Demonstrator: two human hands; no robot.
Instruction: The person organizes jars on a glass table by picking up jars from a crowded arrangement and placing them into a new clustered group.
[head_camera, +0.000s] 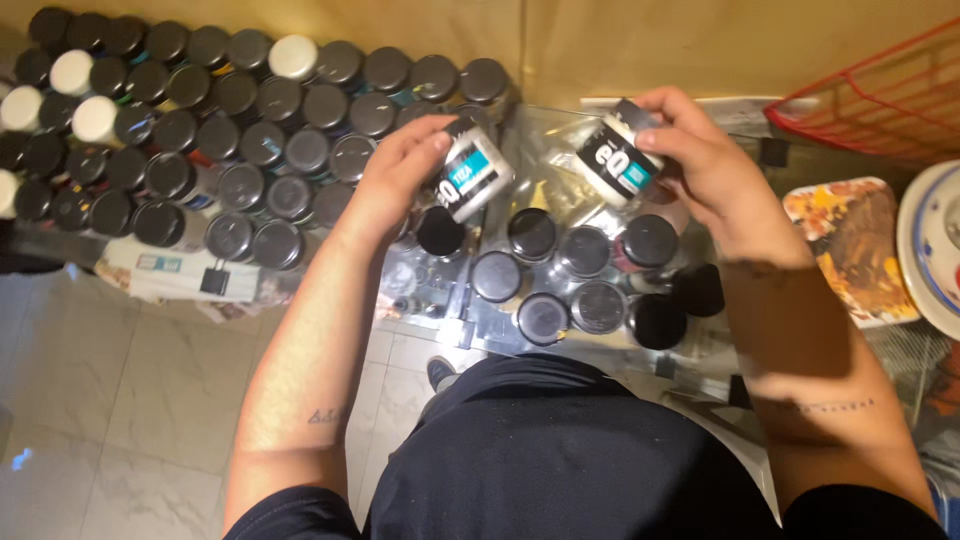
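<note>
The person's left hand (395, 170) is closed around a small round white jar with a black lid and a teal band on its label (470, 172), fingers wrapped over the lid end and the jar tipped on its side. The right hand (705, 160) is clamped on a second white jar of the same kind (618, 158), also tilted, label facing up. The two hands are held apart, each jar lifted above a clear glass tabletop (560, 130), and the jars do not touch one another.

Directly under the held jars, on the glass tabletop, stands a loose cluster of black-lidded jars (585, 275), upright and close together, some touching at their lids. To the left of that cluster, and well clear of it, a much larger block of jars with dark round lids (230, 130) is packed in tight rows, with a few white-lidded jars (293, 57) mixed in along its far and left edges. Just in front of that block lies a stack of papers held by a black binder clip (212, 280).

To the right of the cluster, a red wire basket (880, 95) sits at the far corner, and nearer the person are a paint-smeared rectangular tray (850, 245) and the edge of a white round plate with a blue rim (930, 250). A pale tiled floor (120, 410) shows below the tabletop.
</note>
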